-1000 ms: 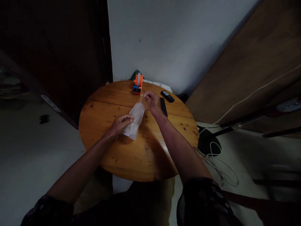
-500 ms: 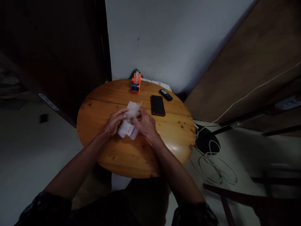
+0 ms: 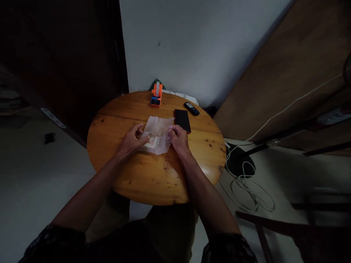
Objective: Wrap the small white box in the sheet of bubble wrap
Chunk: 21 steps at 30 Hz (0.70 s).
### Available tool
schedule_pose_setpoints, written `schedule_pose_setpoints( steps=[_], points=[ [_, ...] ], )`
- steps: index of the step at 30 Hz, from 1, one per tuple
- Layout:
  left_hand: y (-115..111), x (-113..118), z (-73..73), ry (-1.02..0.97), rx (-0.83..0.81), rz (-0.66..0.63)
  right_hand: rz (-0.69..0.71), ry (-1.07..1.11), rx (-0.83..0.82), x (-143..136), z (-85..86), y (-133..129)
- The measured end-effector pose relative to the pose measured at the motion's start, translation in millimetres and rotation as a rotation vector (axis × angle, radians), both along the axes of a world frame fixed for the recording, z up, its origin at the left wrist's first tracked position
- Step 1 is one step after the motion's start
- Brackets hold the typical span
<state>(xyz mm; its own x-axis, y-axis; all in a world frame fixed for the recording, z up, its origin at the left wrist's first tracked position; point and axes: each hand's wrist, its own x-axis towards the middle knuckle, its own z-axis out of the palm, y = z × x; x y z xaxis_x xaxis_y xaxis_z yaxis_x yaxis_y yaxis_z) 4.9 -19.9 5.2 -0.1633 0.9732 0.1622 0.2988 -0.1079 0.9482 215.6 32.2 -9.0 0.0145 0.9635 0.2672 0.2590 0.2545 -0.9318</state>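
A sheet of bubble wrap (image 3: 159,125) lies partly opened out on the round wooden table. On it rests a small white box-like item (image 3: 151,142) with reddish marks, partly covered by the wrap. My left hand (image 3: 132,139) grips the wrap's left side, its thumb against the white item and its fingers curled at the sheet's edge. At the opposite side, my right hand (image 3: 178,138) pinches the right edge of the wrap between thumb and fingers.
Beyond the wrap are a black phone-like slab (image 3: 182,120) with a red edge, a dark handheld device (image 3: 191,108) and an orange tape dispenser (image 3: 157,95). The round table (image 3: 153,186) stands against the wall. Coiled cable (image 3: 251,190) lies on the floor at right.
The bubble wrap, folded over the white item before, is now spread wider. My right hand has moved right with its edge, while the left stays at the left side.
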Motion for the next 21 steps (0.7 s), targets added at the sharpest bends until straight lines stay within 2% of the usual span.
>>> schedule_pose_setpoints(
  steps=[2,7,11,15,17,19,21],
  points=[
    [1,0,0.6,-0.051,-0.047,0.006,-0.008,-0.025,0.029,0,-0.7,0],
    [6,-8,4.0,-0.100,-0.081,0.227,-0.107,-0.142,0.069,8,-2.4,5],
    [13,-15,-1.3,-0.150,-0.120,0.262,-0.212,-0.342,0.060,14,-0.4,6],
    [16,-19,-6.2,-0.156,-0.102,0.305,-0.255,-0.518,-0.007,15,5.5,4],
    [12,-20,-1.5,-0.097,-0.046,0.336,-0.268,-0.568,-0.035,14,8.2,2],
    [5,-20,10.1,0.028,0.031,0.314,-0.268,-0.607,-0.052,13,10.2,1],
    [-2,-17,26.9,0.208,0.111,0.189,-0.251,-0.637,-0.057,12,11.8,-1]
  ],
)
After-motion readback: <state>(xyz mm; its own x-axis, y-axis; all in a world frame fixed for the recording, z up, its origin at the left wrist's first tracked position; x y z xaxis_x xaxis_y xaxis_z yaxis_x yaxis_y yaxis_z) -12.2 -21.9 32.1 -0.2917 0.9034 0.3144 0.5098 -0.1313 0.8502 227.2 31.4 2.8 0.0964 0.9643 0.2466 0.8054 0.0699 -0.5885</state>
